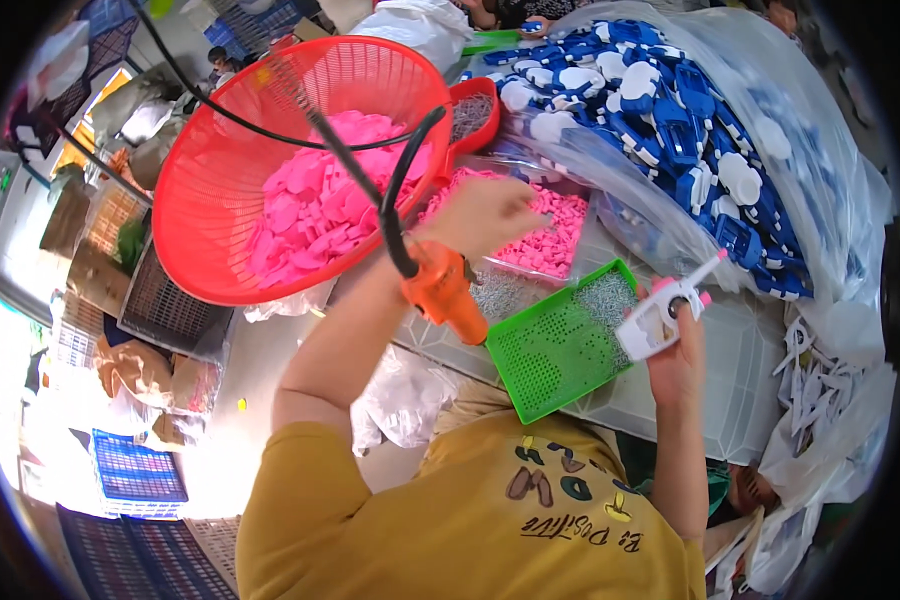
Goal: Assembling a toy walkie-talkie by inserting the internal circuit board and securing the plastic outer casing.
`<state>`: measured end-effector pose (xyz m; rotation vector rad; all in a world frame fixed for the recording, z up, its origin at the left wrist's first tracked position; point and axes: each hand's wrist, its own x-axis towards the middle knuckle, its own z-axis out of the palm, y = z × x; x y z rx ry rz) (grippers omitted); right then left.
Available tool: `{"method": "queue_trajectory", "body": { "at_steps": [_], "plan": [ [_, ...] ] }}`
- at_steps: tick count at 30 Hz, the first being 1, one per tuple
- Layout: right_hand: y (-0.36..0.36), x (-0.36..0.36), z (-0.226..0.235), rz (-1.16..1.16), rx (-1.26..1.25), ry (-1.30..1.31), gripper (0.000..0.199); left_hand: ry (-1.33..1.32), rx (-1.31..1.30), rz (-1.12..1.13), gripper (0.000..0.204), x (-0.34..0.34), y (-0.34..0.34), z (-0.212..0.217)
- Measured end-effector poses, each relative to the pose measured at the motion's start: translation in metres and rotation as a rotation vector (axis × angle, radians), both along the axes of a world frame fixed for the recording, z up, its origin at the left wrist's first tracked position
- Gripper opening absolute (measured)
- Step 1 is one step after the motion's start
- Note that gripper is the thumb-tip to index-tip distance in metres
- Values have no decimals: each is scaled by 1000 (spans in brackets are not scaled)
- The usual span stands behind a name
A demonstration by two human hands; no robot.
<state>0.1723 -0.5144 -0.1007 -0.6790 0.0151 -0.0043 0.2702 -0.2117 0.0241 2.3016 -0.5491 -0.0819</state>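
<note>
WHITE-AND-PINK PC IN YOUR R HAND; L-HAND GRIP UNCLEAR

White-and-pink pc (658, 303): up in your R hand (678, 360), just off the R end of the green tray (545, 375). R thumb + fingers pinch it; some fingers hidden behind, so exact grip n/c. Thin stem sticks out up-R.

Your L hand (485, 215) is over the small pink bits (550, 240), fingers part-curled, motion-blurred. Can't tell if it pinches anything. Orange tool (445, 290) hangs in front of L forearm, hiding part of it.

Green tray: small grey metal bits (605, 298) at far R end, too fine to ID.

Further out: red basket (195, 215) w/ pink discs (320, 205), pile depth hidden. Upper R, blue-and-white parts (680, 120) in clear bag (825, 215), lower ones hazy thru plastic. Person at top edge, mostly cut off.
</note>
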Motion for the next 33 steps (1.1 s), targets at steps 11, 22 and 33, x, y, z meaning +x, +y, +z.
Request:
{"method": "queue_trajectory", "body": {
  "at_steps": [11, 22, 33],
  "plan": [
    [-14, -65, 15, 176, -37, -47, 60, -177, 1083, 388, 22, 97, 317, -46],
    [-6, -37, 6, 30, 7, 117, 41, -511, 261, 156, 50, 26, 127, 26],
    [16, 15, 23, -46, 26, 31, 61, 744, -778, -287, 59, -12, -71, -57]
  ]
}}
